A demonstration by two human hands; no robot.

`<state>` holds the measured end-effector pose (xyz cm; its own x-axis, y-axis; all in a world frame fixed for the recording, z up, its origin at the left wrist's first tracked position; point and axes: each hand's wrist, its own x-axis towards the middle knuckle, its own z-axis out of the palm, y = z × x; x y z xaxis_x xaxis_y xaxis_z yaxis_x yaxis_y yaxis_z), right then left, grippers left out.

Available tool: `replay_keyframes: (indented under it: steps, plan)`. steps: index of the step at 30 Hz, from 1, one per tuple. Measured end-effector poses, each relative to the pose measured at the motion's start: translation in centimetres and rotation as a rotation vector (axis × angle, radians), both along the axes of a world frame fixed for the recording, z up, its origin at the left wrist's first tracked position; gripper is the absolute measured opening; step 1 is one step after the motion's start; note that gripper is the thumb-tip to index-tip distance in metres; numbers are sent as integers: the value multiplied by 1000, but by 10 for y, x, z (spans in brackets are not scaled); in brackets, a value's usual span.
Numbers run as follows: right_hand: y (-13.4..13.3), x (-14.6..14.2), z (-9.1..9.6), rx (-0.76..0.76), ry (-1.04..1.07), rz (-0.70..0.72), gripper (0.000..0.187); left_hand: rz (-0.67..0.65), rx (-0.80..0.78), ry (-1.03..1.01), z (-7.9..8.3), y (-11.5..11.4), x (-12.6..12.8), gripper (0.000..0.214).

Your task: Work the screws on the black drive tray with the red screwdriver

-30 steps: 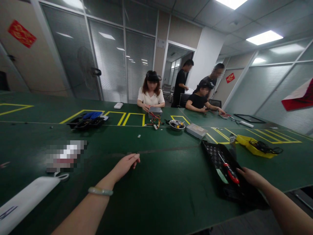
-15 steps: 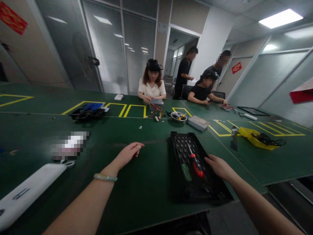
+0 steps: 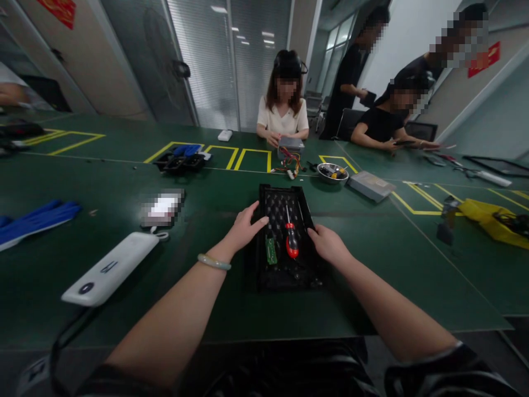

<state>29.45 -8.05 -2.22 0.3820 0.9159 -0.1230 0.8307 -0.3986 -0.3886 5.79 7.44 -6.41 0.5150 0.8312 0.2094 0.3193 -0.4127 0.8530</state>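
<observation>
A black plastic tray [image 3: 283, 202] lies on the green table straight in front of me. In it lie a red-handled screwdriver [image 3: 291, 241] and a small green circuit board [image 3: 271, 250]. My left hand [image 3: 243, 227] rests on the tray's left edge, fingers stretched out over the rim. My right hand [image 3: 328, 244] grips the tray's right edge, thumb on the rim. A pale bangle sits on my left wrist.
A white power bank [image 3: 111, 268] with a cable lies at the left, blue gloves [image 3: 37, 217] farther left. Across the table sit other people, a metal bowl [image 3: 332, 172], a grey drive [image 3: 371, 185], a black bin [image 3: 181, 160] and a yellow tray [image 3: 490, 222].
The black tray has slid from the right to directly in front of me with my right hand on it. My left hand moved from the bare table onto the tray's left edge.
</observation>
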Motion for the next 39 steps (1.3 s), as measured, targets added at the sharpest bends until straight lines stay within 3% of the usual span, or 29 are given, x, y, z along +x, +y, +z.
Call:
replay_keyframes:
  steps: [3,7,9,12,15,21,25,28,30,32,36,39]
  plan:
    - [8,-2,4,-6,-46,11,38,-6,20,48,-8,5,0,78]
    - [4,-11,32,83,-181,15,52,5,47,86,-11,7,1,76]
    - [-5,-19,49,102,-223,121,50,19,63,99,-10,5,1,74]
    - [-21,-35,63,0,-204,395,43,31,88,120,-7,3,2,72]
    - [-35,-50,59,-58,-230,543,39,35,104,145,-5,1,1,71]
    - [-41,-65,46,-59,-286,643,18,33,115,200,-1,-1,0,72]
    - [-41,-59,56,-23,-236,653,13,31,124,228,1,-3,1,72]
    - [-35,-40,57,69,-214,521,14,55,163,240,7,-9,2,66]
    - [-28,-24,51,109,-232,438,12,63,243,259,15,-15,2,50]
    - [-20,-12,42,108,-231,430,10,9,335,295,26,-23,0,30]
    - [-13,-6,27,133,-211,465,11,-281,492,412,46,-39,-4,35]
    - [-14,-11,25,186,-218,431,12,-453,535,462,51,-45,-6,35]
